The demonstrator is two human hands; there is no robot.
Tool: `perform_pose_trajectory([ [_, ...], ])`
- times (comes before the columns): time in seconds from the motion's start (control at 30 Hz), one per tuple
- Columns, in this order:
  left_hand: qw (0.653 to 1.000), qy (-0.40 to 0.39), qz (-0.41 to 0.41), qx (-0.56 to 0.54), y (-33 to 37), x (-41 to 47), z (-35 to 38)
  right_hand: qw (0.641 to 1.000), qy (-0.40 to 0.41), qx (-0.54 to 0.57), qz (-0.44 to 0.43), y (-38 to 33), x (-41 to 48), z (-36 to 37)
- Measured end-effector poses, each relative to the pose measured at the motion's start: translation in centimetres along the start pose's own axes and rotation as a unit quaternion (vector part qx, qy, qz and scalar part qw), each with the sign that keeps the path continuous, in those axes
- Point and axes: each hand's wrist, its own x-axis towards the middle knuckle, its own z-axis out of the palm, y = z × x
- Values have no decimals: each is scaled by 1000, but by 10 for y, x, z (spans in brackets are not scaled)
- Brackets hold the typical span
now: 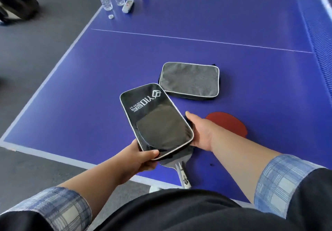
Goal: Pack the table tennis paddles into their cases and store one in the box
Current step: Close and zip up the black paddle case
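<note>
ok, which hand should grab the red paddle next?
Probably right: the right hand holds the black case right beside the red paddle; the left hand grips the case's opposite corner.

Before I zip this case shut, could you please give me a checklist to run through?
1. Black case steady: left hand grips its near end, right hand at its side: ok.
2. Paddle fully inside: its handle sticks out: not ok.
3. Zip clear: cannot tell.
4. Grey case free on the table: ok.
5. Red paddle packed: lies bare on the table: not ok.
6. Box within reach: none in view: cannot tell.
</note>
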Motion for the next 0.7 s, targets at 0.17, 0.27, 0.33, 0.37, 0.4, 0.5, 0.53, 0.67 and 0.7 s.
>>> perform_pose_trajectory([
  [0.17, 991, -73, 21, 115, 33, 8, 23, 977, 111, -96, -157, 16, -37, -23],
  [0.27, 990, -92, 23, 103, 44, 26, 56, 955, 168, -116, -214, 20, -67, -48],
  [0.33, 995, -81, -2, 62, 44, 42, 85, 942, 214, -120, -229, 26, -88, -66],
  [0.37, 996, -60, -2, 68, 43, 50, 103, 933, 244, -124, -233, 30, -98, -78],
  [0.4, 994, -31, 11, 101, 42, 58, 121, 923, 280, -126, -232, 34, -108, -91],
  [0.5, 976, -10, 49, 213, 40, 76, 185, 894, 385, -114, -200, 43, -138, -142],
  [0.53, 969, -27, 49, 240, 40, 81, 208, 888, 407, -108, -187, 45, -147, -161],
  [0.67, 952, -91, 15, 292, 41, 99, 296, 871, 458, -116, -134, 48, -176, -242],
  [0.7, 947, -96, 18, 307, 40, 105, 317, 870, 462, -118, -128, 47, -179, -262],
])
